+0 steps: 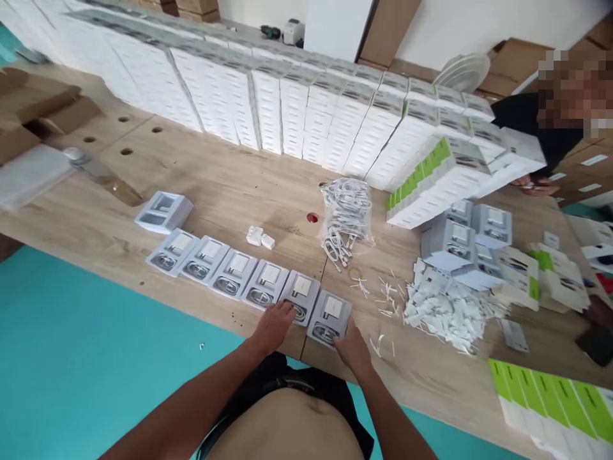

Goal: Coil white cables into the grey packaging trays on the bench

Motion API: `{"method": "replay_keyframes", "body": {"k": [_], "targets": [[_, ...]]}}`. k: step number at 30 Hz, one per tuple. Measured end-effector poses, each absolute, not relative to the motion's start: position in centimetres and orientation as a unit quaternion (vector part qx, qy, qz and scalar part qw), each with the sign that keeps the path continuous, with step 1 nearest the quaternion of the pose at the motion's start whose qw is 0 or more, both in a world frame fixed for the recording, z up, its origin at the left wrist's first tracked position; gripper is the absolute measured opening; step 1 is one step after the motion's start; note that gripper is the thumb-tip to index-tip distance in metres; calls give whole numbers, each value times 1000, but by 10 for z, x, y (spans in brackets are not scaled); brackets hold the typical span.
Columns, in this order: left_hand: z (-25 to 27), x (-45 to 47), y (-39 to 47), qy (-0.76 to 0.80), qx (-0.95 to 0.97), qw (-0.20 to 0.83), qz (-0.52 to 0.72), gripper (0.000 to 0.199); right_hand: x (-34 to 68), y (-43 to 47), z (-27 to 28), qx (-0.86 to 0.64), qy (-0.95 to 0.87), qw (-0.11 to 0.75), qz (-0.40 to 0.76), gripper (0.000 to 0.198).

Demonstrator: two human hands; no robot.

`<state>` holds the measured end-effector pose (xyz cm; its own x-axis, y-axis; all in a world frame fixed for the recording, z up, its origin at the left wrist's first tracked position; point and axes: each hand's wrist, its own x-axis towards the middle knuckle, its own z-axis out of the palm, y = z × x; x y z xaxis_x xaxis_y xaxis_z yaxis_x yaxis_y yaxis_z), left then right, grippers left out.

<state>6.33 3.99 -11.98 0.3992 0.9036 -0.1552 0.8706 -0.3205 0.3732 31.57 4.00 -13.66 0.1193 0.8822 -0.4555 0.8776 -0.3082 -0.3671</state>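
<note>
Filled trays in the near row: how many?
6. From the left: first tray, second tray, third tray, fourth tray, side by side; fifth tray at the left hand; sixth tray at the right hand.

Left hand [274, 324] part-hides coiled cable [301, 313]; green-white boxes [550, 397] cut off at right.

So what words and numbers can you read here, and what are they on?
None clearly enough to quote.
Green-striped boxes, lower right: dark print on the green, too small and blurred.
White stacked boxes, at the back: grey marks, too small.
White labels on the brown cartons, far right: too blurred.
Pale trays, in the front row: no writing I can make out.
</note>
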Motion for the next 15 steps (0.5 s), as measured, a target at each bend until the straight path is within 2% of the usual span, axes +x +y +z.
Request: {"method": "replay_keyframes", "body": {"k": [3, 7, 9, 12, 15], "targets": [[-125, 56, 44, 528, 819, 217, 52, 26, 318, 32, -144, -766, -552, 51, 326, 55], [-131, 58, 42, 501, 822, 258, 84, 23, 336, 29, -134, -748, -464, 142, 452, 37], [-131, 61, 36, 497, 814, 281, 108, 23, 336, 29, -126, -729, -427, 192, 499, 36], [-128, 64, 27, 542, 768, 295, 172, 39, 315, 35, -119, -702, -397, 266, 528, 41], [-125, 65, 31, 634, 601, 391, 290, 53, 281, 47, -121, -700, -452, 267, 484, 37]]}}
